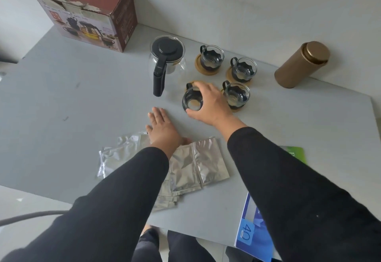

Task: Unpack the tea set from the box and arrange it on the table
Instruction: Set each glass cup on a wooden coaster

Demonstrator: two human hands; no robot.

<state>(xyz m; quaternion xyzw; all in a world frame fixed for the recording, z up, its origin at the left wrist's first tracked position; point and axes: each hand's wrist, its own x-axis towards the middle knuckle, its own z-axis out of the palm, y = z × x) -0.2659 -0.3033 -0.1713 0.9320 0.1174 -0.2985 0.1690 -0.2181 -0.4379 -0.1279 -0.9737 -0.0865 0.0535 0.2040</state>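
Right hand [208,102]: cup [192,101] gripped from above, over a coaster [196,83].
Left hand [162,128]: fingers spread flat on table [82,101], beside foil packets [195,164].

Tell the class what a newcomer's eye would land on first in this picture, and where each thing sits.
First comes the right hand at mid-table, gripping a glass cup tilted over a round coaster, with three more cups on coasters just beyond it. To their left stands the glass teapot with its black lid and handle, and the red box sits at the far left corner. Nearer the person, the left hand rests flat beside silver foil packets.
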